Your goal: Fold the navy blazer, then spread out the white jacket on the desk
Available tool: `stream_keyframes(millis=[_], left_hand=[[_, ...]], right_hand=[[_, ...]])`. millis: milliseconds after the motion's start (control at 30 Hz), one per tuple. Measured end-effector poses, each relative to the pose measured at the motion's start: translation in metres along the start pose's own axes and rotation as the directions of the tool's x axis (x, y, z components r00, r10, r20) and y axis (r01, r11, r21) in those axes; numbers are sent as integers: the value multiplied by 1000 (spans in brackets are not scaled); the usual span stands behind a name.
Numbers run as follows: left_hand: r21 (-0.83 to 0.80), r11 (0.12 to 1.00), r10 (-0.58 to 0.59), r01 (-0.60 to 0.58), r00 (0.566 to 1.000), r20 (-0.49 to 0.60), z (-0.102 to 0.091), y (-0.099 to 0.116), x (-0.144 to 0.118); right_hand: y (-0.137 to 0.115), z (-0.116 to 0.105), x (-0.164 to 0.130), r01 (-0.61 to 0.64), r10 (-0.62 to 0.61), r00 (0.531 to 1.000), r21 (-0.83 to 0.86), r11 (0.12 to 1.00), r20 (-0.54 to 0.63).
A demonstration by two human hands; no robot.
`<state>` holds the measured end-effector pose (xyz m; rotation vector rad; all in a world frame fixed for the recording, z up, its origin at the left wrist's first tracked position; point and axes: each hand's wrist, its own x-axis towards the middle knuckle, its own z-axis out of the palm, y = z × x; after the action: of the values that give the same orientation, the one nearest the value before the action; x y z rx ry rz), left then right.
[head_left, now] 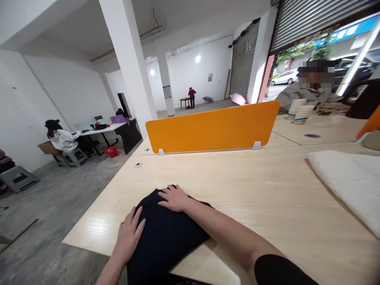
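A folded black cloth [166,241] lies at the near edge of a light wooden table [252,190] and hangs partly over it. My left hand [129,233] rests flat on the cloth's left side, fingers spread. On the cloth's far end my right hand [173,198] lies palm down, fingers stretched toward the left. Neither hand grips anything.
An orange divider panel [212,128] stands across the table's far side. A white folded cloth [350,182] lies at the right. Stacked paper cups [299,111] and a seated person [311,89] are beyond. Another person [63,138] sits at a desk far left; grey stools [18,178] stand on the floor.
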<state>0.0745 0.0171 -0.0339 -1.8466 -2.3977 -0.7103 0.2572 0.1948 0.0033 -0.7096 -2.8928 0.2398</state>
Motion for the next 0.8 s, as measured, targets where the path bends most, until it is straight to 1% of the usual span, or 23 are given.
stream_keyframes(millis=[33, 67, 100, 167, 233, 400, 567, 633, 700, 767, 800], left_hand=[[-19, 1000, -20, 21, 999, 42, 7, -8, 2], [-29, 999, -36, 38, 997, 67, 12, -14, 2], [-36, 998, -47, 50, 996, 80, 15, -18, 3], [-58, 996, -68, 72, 995, 76, 16, -19, 2], [-71, 993, -87, 91, 994, 62, 12, -13, -1], [-86, 986, -136, 144, 986, 94, 0, 10, -5], [-153, 969, -175, 191, 978, 114, 2, 17, -5], [-194, 959, -194, 207, 978, 80, 2, 18, -7], [-245, 940, -245, 239, 969, 3, 1, 19, -14], [-305, 907, -332, 291, 939, -92, -3, 20, -26], [-346, 879, -390, 328, 912, -126, -5, 20, -34]], right_hand=[[1, 6, 4, -13, 13, 999, -2, 1000, 41], [2, 11, 6, -22, 22, 999, -8, 1000, 49], [3, 15, 7, -27, 27, 999, -12, 1000, 34], [3, 18, 7, -26, 26, 1000, -19, 999, 4], [3, 17, 4, -19, 19, 1000, -33, 999, -5], [4, 19, -3, -19, 18, 1000, -79, 997, -7], [9, 25, -5, -20, 21, 1000, -80, 997, 5], [10, 26, -7, -25, 23, 999, -54, 998, -39], [15, 24, -11, -70, 69, 989, -2, 998, -134], [24, 21, -20, -148, 169, 954, 100, 984, -247], [31, 18, -27, -204, 247, 929, 176, 963, -275]])
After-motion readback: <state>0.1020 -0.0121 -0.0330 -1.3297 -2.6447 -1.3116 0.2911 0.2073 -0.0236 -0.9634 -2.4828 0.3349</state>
